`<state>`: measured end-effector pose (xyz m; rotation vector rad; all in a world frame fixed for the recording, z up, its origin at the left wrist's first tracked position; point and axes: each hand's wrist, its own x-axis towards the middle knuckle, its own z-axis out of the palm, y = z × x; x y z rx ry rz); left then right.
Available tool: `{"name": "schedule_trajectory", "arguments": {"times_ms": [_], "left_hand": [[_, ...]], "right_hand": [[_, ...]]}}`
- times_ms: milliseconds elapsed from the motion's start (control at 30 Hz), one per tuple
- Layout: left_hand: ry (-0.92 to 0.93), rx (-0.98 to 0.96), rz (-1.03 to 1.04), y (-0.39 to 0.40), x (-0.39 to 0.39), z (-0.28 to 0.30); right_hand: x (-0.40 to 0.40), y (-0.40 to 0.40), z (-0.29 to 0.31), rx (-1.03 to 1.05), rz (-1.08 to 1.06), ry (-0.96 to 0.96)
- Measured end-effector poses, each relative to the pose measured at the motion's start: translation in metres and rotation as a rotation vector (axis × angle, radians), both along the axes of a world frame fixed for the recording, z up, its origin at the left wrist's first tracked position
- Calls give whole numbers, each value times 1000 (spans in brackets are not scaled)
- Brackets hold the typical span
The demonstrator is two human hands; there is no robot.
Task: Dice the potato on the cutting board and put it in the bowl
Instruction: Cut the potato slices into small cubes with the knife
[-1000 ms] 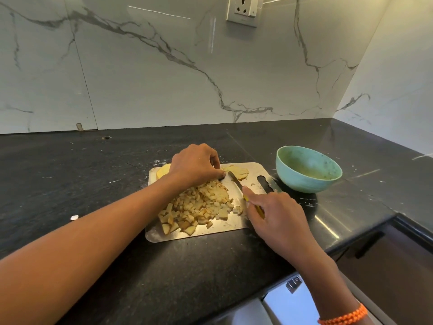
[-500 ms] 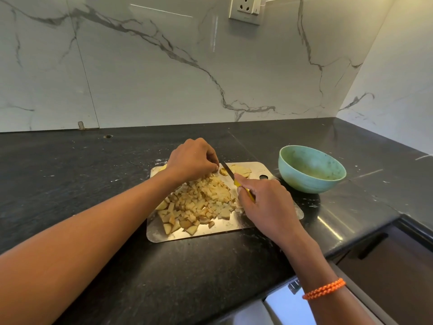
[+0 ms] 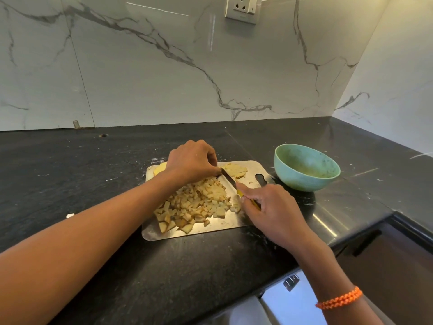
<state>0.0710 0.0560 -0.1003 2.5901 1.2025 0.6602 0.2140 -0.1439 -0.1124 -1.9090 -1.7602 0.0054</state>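
1. Steel-grey and flat, the rectangular metal cutting board (image 3: 210, 231) lay on the black stone countertop (image 3: 93, 184), and both hands worked over it
2. The left hand (image 3: 191, 161) reached in from the left with its forearm low across the counter; its fingers were curled down, the tips pressed onto potato at the far edge of the pile, right beside the blade
3. The right hand (image 3: 269, 207) came from the lower right, fingers wrapped round the yellow handle of a small kitchen knife (image 3: 228, 179); the dark blade pointed up and left, its tip next to the left fingertips
4. An orange braided bracelet (image 3: 339, 299) sat on the right wrist
5. A pale green round bowl (image 3: 307, 167) stood on the counter just beyond the board's right end, near the board's slotted handle hole; nothing lay between it and the board
6. A white wall socket (image 3: 241, 9) was set in the white marble backsplash above
7. The heap of small pale-yellow potato dice (image 3: 194, 207) covered the board's middle and near-left part, some pieces showing brown skin
8. Uncut pale potato slices (image 3: 235, 170) rested at the far side of the board past the blade, and another yellow piece (image 3: 160, 168) peeked out behind the left wrist
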Motion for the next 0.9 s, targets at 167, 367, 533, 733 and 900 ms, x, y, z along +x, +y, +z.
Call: {"name": "schedule_trajectory", "arguments": {"times_ms": [167,367,533,733,900], "left_hand": [[-11,-37,-18,1,-3,2],[-62,-80,-38,2,-4,5],[-62,-68,-32,3,-4,6],[-10,-84,-134,-1,-4,7],[-21,-96,-151,0,-6,8]], "right_hand": [[14,-22,-7,84,28,64],[32,-11,0,202,-198,-74],[43,13,1,95,-241,-215],[41,10,-1,30,-8,-52],[48,-9,-6,105,46,122]]}}
